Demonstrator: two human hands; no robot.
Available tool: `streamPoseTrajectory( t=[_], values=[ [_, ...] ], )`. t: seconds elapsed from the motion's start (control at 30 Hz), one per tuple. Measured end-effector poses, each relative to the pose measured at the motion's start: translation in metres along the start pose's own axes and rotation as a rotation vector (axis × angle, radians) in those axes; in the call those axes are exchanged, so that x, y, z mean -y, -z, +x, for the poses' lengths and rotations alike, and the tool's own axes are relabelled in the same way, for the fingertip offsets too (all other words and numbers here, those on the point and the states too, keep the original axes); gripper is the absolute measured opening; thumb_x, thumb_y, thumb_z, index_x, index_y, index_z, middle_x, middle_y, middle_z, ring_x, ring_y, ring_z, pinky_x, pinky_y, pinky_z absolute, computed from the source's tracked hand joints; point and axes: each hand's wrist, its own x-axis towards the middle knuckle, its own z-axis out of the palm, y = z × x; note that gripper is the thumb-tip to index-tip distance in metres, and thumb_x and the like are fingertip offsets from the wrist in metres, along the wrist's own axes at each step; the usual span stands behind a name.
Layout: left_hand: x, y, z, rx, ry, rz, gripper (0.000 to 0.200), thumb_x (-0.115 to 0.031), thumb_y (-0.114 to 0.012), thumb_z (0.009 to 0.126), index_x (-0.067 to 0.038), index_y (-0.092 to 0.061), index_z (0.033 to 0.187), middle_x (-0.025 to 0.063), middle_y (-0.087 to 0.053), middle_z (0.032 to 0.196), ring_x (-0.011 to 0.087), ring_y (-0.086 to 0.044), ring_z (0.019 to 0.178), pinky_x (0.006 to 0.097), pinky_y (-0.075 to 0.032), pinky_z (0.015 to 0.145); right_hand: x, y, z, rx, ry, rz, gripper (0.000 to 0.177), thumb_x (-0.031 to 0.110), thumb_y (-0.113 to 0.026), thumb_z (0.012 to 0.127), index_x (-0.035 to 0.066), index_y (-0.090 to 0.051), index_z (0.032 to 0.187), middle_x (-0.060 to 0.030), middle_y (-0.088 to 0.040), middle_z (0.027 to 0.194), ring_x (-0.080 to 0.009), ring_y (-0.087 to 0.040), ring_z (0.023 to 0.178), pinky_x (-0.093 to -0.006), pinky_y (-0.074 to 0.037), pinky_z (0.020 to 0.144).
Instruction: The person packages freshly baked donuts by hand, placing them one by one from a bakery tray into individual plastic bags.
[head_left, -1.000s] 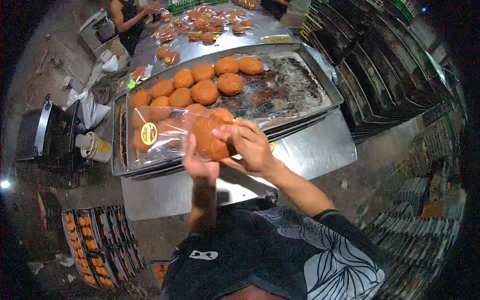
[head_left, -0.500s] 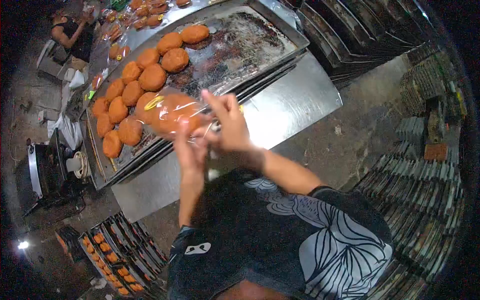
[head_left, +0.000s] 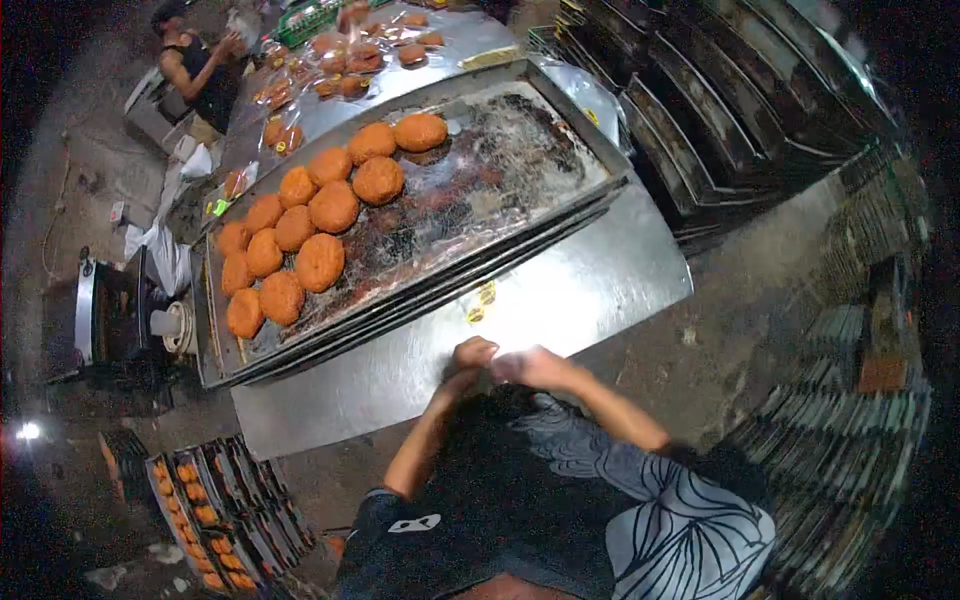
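My left hand (head_left: 470, 355) and my right hand (head_left: 532, 368) are pressed together at the near edge of the steel table (head_left: 600, 290), close to my chest. The left hand's fingers are curled into a fist. A pale blur shows between the two hands, and I cannot make out what they hold. The clear bag with the bun is not visible. Beyond the hands lies a large metal tray (head_left: 600, 185) with several round orange-brown buns (head_left: 320, 262) grouped on its left half. Two small yellow stickers (head_left: 481, 302) lie on the table in front of the tray.
Another person (head_left: 195, 65) stands at the far left beside several bagged buns (head_left: 350, 65). Dark empty trays (head_left: 720, 110) are stacked at the right. Crates of packed buns (head_left: 200, 500) sit on the floor lower left. A machine (head_left: 100, 310) stands at the left.
Both hands have dropped from above the tray to the table's near edge. The bagged bun they held up is no longer in sight. The camera view has shifted.
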Motion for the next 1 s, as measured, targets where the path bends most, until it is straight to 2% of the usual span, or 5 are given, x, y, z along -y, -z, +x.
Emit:
streamPoseTrajectory(
  t=[0.4, 0.53, 0.6, 0.83, 1.0],
  values=[
    [-0.111, -0.013, 0.02, 0.075, 0.526, 0.095, 0.024, -0.022, -0.064, 0.072, 0.0, -0.062, 0.082, 0.0067, -0.063, 0.078, 0.0109, -0.057, 0.067, 0.026, -0.045, 0.062, -0.012, 0.004, -0.05, -0.309, -0.226, -0.285, 0.015, 0.011, -0.054, 0.079, 0.0, -0.05, 0.089, -0.0137, -0.057, 0.067, -0.0184, -0.056, 0.062, -0.03, -0.045, 0.058],
    [-0.123, -0.006, 0.02, -0.148, 0.115, 0.055, 0.019, -0.021, -0.063, 0.07, -0.002, -0.062, 0.072, 0.006, -0.06, 0.068, 0.0162, -0.058, 0.061, 0.0267, -0.045, 0.055, 0.004, -0.01, -0.039, -0.597, -0.057, -0.378, 0.014, 0.013, -0.047, 0.082, 0.001, -0.049, 0.089, -0.0153, -0.056, 0.065, -0.0282, -0.058, 0.055, -0.0335, -0.045, 0.051],
    [-0.143, 0.003, 0.025, -0.358, -0.246, 0.225, 0.007, -0.002, -0.06, 0.068, 0.0, -0.062, 0.074, 0.0092, -0.054, 0.068, 0.02, -0.053, 0.062, 0.028, -0.042, 0.056, 0.04, 0.003, -0.023, -0.256, -0.484, 0.361, 0.018, 0.011, -0.043, 0.084, 0.001, -0.05, 0.096, -0.013, -0.058, 0.067, -0.0239, -0.058, 0.057, -0.0329, -0.045, 0.05],
    [-0.182, 0.06, 0.0, -0.881, -0.179, -0.841, 0.04, -0.006, -0.055, 0.077, -0.003, -0.043, 0.115, 0.0076, -0.054, 0.087, 0.0175, -0.054, 0.081, 0.0301, -0.045, 0.07, 0.111, -0.031, 0.082, -0.027, 0.306, 1.491, 0.051, 0.033, -0.044, 0.086, 0.003, -0.033, 0.125, -0.0114, -0.04, 0.125, -0.0187, -0.041, 0.112, -0.029, -0.035, 0.093],
    [-0.127, 0.185, -0.071, -1.069, -0.186, -1.149, 0.039, -0.018, -0.041, 0.087, -0.007, -0.031, 0.123, 0.0079, -0.05, 0.098, 0.0185, -0.048, 0.094, 0.0399, -0.039, 0.086, 0.159, -0.071, 0.17, 0.046, 0.647, -0.354, 0.046, 0.02, -0.059, 0.074, 0.003, -0.046, 0.114, -0.0163, -0.052, 0.111, -0.0299, -0.049, 0.101, -0.0387, -0.037, 0.089]
  ],
)
